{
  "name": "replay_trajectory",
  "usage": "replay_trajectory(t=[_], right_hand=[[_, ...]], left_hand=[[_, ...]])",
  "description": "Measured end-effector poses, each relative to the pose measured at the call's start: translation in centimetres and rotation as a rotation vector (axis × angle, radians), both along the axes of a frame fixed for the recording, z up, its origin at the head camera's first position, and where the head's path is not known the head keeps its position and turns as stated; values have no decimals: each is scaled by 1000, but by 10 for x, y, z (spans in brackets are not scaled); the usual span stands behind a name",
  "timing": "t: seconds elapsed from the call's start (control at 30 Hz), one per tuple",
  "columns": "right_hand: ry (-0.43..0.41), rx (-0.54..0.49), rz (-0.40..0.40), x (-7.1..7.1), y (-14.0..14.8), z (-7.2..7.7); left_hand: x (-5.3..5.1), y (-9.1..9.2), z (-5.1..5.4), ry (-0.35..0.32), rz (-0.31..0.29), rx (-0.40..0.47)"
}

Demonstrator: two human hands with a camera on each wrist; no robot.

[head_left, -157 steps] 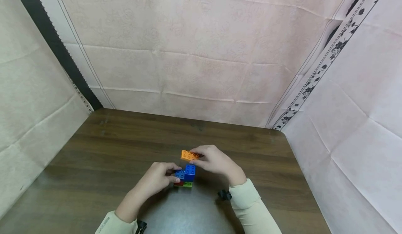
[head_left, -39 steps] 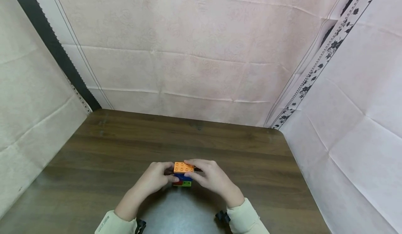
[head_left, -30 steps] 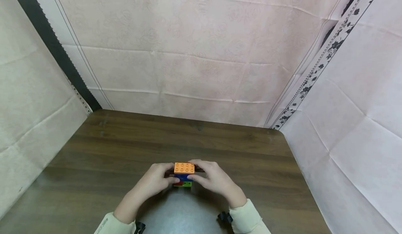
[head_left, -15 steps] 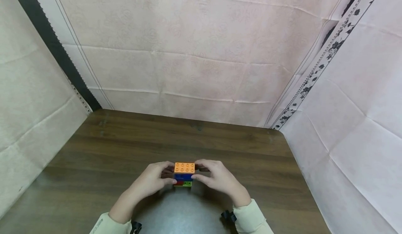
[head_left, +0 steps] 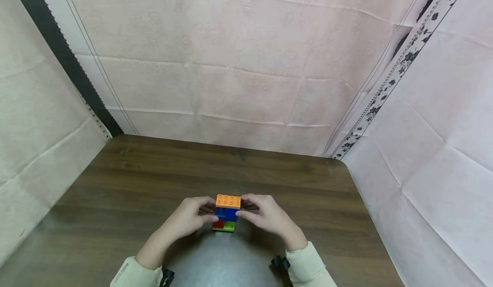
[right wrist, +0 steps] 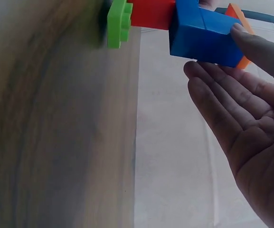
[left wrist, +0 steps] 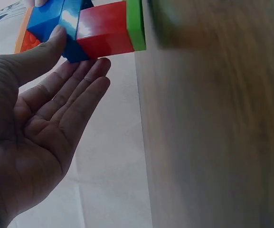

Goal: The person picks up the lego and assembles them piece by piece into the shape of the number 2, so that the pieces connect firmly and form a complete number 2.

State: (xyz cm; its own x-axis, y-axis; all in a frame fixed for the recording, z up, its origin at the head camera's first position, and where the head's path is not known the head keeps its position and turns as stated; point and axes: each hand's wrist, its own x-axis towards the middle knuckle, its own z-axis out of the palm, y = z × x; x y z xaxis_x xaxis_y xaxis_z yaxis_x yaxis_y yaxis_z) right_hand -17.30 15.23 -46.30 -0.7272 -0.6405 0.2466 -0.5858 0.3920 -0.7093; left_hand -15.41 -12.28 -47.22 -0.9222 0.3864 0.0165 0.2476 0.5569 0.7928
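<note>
A small stack of toy building bricks stands between both hands at the front middle of the table. An orange brick point(head_left: 228, 201) tops it, blue bricks point(head_left: 231, 215) sit beneath, then a red brick point(head_left: 218, 224) over a green base piece point(head_left: 229, 226). My left hand point(head_left: 186, 216) pinches the blue layer from the left, its thumb on the near face. From the right, my right hand point(head_left: 271, 216) grips the taller blue brick point(right wrist: 205, 38) between thumb and fingers. The stack leans a little; whether the green piece touches the table I cannot tell.
The brown wood table point(head_left: 239, 171) is bounded by pale cloth hangings behind point(head_left: 231, 85) and at both sides. Black wrist devices are at the left cuff point(head_left: 167, 277) and right cuff point(head_left: 280, 262).
Earlier the right hand carried the orange brick through the air; it now sits atop the blue bricks. The right hand has shifted to the blue brick's side, and the stack has tilted slightly.
</note>
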Motion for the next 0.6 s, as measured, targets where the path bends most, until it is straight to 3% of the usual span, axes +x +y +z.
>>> replay_trajectory(t=[0.3, 0.6], right_hand=[[-158, -49, -95, -13, 4, 2], [-245, -15, -154, -23, 6, -4]], left_hand=[[-8, 2, -2, -40, -3, 92], [-13, 5, -8, -94, 36, 95]])
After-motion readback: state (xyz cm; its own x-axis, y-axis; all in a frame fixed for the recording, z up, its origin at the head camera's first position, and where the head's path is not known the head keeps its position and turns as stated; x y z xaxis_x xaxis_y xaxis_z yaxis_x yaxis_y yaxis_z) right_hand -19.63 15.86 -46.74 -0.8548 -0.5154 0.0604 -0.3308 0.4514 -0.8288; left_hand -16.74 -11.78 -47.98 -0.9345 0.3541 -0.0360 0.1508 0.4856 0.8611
